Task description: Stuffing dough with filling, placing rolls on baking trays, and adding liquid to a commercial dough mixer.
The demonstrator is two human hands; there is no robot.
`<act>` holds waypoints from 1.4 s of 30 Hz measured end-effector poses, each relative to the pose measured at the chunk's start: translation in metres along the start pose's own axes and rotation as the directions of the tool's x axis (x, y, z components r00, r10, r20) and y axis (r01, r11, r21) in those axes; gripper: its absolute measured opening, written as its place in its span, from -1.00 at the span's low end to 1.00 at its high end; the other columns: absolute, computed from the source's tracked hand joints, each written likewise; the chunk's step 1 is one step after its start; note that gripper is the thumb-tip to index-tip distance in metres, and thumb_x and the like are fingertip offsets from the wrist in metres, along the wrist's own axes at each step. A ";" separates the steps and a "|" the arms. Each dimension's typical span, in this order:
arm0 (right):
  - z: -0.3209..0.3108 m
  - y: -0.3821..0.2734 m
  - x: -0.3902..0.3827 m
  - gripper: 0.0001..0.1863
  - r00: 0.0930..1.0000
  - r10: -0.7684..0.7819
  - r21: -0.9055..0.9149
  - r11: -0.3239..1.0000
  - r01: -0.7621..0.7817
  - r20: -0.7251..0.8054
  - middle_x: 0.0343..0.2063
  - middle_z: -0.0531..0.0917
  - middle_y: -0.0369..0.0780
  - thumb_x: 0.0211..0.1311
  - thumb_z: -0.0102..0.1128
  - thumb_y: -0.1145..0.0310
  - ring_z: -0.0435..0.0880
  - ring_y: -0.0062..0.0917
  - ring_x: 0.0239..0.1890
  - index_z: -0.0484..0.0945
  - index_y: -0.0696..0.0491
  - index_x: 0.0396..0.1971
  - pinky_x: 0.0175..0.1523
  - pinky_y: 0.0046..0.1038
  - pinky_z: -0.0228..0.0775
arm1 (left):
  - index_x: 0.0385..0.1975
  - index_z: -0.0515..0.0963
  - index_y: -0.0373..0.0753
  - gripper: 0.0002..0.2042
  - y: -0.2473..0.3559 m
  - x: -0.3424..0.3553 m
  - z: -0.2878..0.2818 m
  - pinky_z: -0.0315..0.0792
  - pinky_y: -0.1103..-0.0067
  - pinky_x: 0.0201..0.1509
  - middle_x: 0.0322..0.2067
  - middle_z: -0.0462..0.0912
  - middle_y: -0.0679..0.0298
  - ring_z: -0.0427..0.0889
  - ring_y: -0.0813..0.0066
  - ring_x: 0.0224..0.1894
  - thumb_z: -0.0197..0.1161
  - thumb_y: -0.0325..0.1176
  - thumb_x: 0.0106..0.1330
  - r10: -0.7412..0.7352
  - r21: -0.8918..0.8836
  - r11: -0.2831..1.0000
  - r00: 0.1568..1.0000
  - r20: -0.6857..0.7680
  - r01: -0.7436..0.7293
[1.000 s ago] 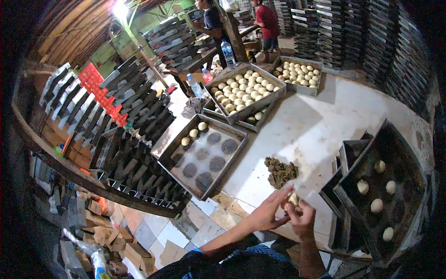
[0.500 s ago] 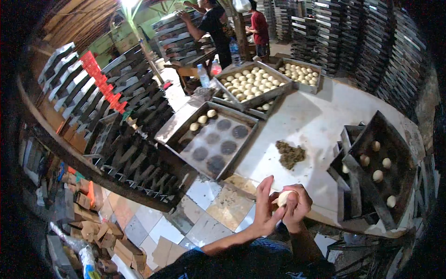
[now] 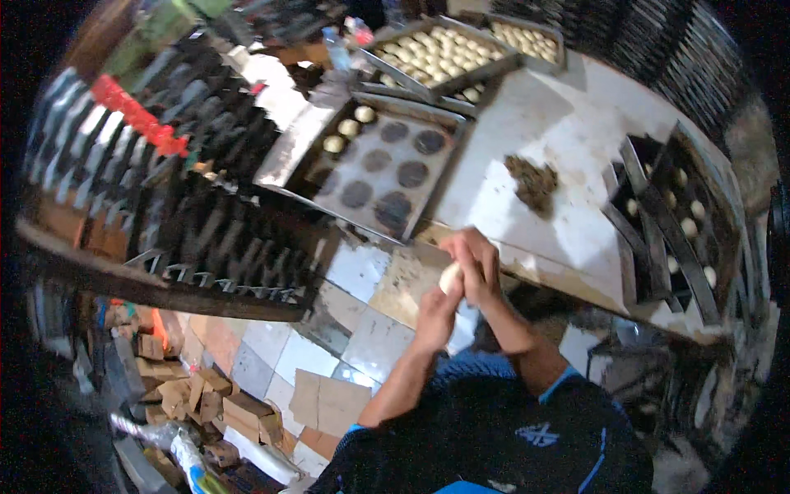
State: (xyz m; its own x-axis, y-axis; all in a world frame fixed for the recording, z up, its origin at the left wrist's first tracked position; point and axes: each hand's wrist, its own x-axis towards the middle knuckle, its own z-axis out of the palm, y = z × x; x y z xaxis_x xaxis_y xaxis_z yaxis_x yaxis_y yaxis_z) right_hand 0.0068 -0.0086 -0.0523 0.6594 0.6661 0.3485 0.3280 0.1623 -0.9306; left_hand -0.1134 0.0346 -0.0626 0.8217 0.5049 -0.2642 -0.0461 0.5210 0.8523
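A pale dough ball (image 3: 450, 278) is pressed between my two hands, just off the front edge of the table. My left hand (image 3: 439, 309) closes on it from below. Over its right side the fingers of my right hand (image 3: 479, 262) are wrapped, hiding much of the dough. Beyond my hands to the left lies a metal tray (image 3: 317, 210) with dark round marks on its base. Three dough balls (image 3: 349, 128) sit in a row along its far left side. A crumbly brown heap of filling (image 3: 532, 185) rests on the white tabletop (image 3: 568, 107).
Trays full of dough balls (image 3: 436, 53) stand at the table's far end. At the right, tilted dark trays (image 3: 658, 214) hold several balls. Stacked metal racks (image 3: 164, 140) rise on the left, above cardboard pieces (image 3: 193, 395) on the tiled floor (image 3: 370, 333).
The view has tipped downward, so the table sits higher in it. My hands, still around the dough ball, have come closer to the marked tray and turned, the right now uppermost.
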 end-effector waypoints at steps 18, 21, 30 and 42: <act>-0.258 0.233 0.094 -0.66 0.927 0.208 -0.614 0.701 -0.363 -0.311 -0.21 0.61 0.00 -0.08 0.27 0.54 0.60 -0.14 -0.14 0.58 0.23 -0.19 0.00 -0.31 0.43 | 0.29 0.10 -0.35 -0.38 0.027 0.223 0.114 0.18 0.35 0.29 0.16 0.36 -0.01 0.34 0.23 0.21 0.01 -0.10 0.33 -0.019 -0.008 1.000 0.990 0.142 0.021; -0.265 0.231 0.094 -0.73 0.931 0.136 -0.497 0.814 -0.300 -0.340 -0.27 0.60 0.02 -0.03 0.20 0.55 0.58 -0.09 -0.18 0.54 0.26 -0.25 -0.01 -0.24 0.42 | 0.26 0.15 -0.39 -0.42 0.011 0.254 0.133 0.19 0.35 0.29 0.14 0.37 -0.03 0.36 0.22 0.19 0.00 -0.15 0.33 -0.066 -0.002 0.998 0.987 0.144 0.067; -0.267 0.247 0.099 -0.82 0.905 0.053 -0.508 0.813 -0.284 -0.422 -0.33 0.60 -0.01 0.04 0.16 0.53 0.61 -0.14 -0.28 0.55 0.23 -0.30 -0.16 -0.31 0.48 | 0.26 0.16 -0.38 -0.40 -0.032 0.321 0.178 0.35 0.38 0.18 0.07 0.41 0.10 0.43 0.32 0.12 0.15 -0.28 0.25 -0.307 0.102 0.951 0.920 0.244 0.291; -0.265 0.131 0.117 -0.68 0.935 0.168 -0.219 0.945 -0.242 -0.311 -0.22 0.66 -0.16 0.19 0.03 0.57 0.62 -0.47 -0.14 0.54 0.14 -0.04 -0.03 -0.46 0.45 | 0.12 0.34 -0.38 -0.61 -0.062 0.301 0.178 0.42 0.51 0.09 -0.01 0.51 0.16 0.52 0.42 0.02 0.04 -0.28 0.39 -0.287 -0.002 0.957 0.948 0.138 0.290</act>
State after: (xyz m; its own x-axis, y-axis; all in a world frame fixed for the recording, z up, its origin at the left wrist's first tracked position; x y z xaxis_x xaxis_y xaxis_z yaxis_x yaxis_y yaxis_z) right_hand 0.3060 -0.1022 -0.1041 0.8824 0.4237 0.2046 0.2983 -0.1673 -0.9397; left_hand 0.2376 0.0320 -0.1143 0.8706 0.2337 -0.4329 0.1934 0.6465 0.7380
